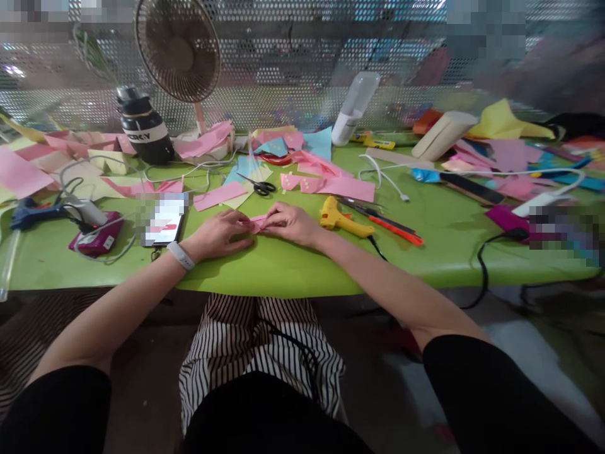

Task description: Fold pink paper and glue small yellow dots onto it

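Both hands meet over a small piece of pink paper on the green table, near its front edge. My left hand has its fingers closed on the paper's left end. The fingertips of my right hand pinch the right end. Part of the paper is hidden beneath the fingers. Black scissors lie just beyond the hands, partly over paper scraps. To the right of my right hand rests a yellow glue gun. A phone with a lit screen lies left of my left hand.
Pink paper strips and other scraps cover the back of the table. A black bottle, a fan and a white bottle stand behind. An orange-handled tool lies at right; a blue glue gun at far left. Cables cross both sides.
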Available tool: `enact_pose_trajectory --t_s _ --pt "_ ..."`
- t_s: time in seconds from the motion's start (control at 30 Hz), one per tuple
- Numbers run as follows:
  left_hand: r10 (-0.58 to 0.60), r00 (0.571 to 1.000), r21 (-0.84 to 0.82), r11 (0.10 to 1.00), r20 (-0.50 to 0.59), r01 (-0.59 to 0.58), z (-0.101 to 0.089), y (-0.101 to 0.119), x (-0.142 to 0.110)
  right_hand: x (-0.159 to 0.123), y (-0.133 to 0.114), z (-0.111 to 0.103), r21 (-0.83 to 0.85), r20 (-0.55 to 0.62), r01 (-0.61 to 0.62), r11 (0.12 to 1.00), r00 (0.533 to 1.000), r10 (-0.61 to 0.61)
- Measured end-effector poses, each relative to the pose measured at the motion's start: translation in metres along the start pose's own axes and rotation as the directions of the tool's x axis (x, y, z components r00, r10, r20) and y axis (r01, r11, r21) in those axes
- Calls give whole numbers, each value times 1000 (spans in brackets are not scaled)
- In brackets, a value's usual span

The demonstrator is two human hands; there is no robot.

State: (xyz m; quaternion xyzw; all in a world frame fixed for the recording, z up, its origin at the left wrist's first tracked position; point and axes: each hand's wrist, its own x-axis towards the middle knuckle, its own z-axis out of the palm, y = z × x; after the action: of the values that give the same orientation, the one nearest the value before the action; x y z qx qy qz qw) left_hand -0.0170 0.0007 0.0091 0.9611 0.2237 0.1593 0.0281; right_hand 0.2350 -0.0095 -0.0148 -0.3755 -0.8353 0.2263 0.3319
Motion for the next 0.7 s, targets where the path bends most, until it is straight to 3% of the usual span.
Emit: enact_pose_trajectory --t_s 0.13,0.27,0.47,0.7 --pt "21 1000 7 1000 -10 -21 0 -2 0 4 3 5 122 -21 -115 986 993 118" --pt "26 999 -1 1000 -20 -26 0 -3 0 12 -1 9 65 -57 -215 975 974 218" --pt "-44 999 29 999 -10 44 0 0 1 16 -6 13 -51 -84 -212 976 975 207" --pt "69 997 107 992 17 -71 0 -3 -1 15 -4 15 -26 -96 -220 975 972 217"
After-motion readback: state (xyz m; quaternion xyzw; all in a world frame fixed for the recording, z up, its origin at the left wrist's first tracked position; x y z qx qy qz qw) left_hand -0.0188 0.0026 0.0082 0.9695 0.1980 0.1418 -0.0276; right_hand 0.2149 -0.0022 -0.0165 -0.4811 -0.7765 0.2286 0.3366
